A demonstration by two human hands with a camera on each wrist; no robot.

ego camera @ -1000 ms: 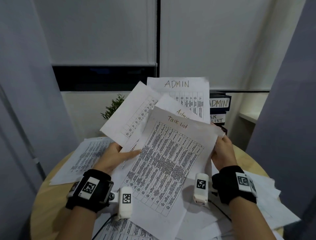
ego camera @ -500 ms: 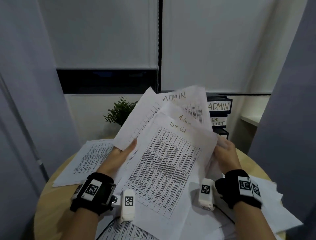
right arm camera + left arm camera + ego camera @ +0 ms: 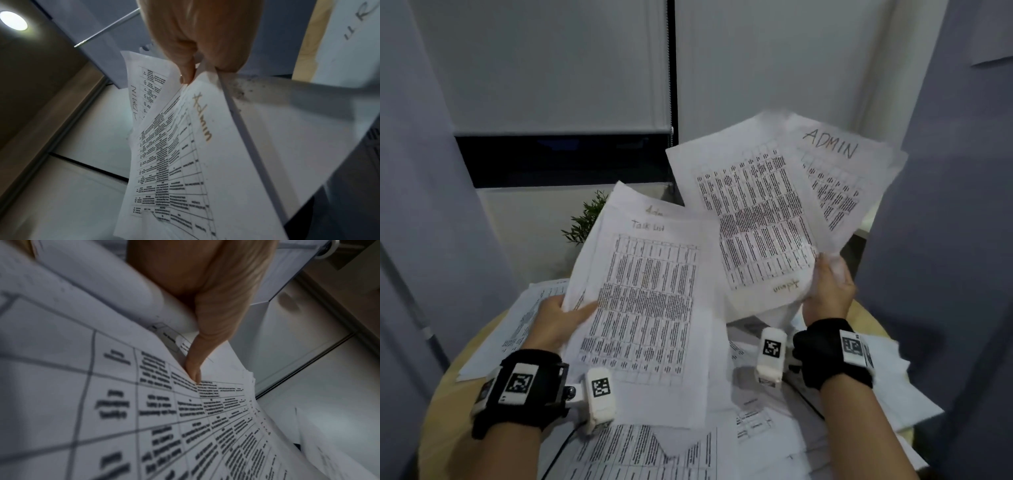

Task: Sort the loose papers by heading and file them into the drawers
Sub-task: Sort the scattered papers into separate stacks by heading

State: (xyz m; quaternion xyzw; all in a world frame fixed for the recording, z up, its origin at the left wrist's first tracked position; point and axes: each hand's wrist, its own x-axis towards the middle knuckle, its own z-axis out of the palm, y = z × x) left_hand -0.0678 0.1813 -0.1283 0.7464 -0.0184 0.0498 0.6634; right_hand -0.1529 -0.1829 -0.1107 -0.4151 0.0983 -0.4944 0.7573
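From the head camera, the left hand holds a sheet headed Task List by its left edge, thumb laid across the front, with another sheet showing an Admin heading tucked just behind it. The right hand grips a fanned bundle of Admin sheets by one lower corner, lifted up and to the right, apart from the left hand's papers; I judge this split is the sorting itself, one heading going to each hand so that the Admin lot can be filed together. One sheet in the fan is turned upside down, its heading down by the fingers, so it may need turning before filing. More loose papers lie in overlapping heaps across the round wooden table, still unsorted, and a small plant stands behind the left hand's sheets. The raised papers hide whatever stands behind them, so no drawer can be made out here. In the left wrist view, the thumb presses down on the printed table of the Task List sheet, and curled paper edges bunch under it; the other fingers are behind the paper and cannot be seen. In the right wrist view, fingertips pinch the bundle at its corner beside the Admin heading, with the capital-lettered ADMIN sheet splayed behind; a dark blurred shape at right may be furniture, but the blur leaves that unsure.
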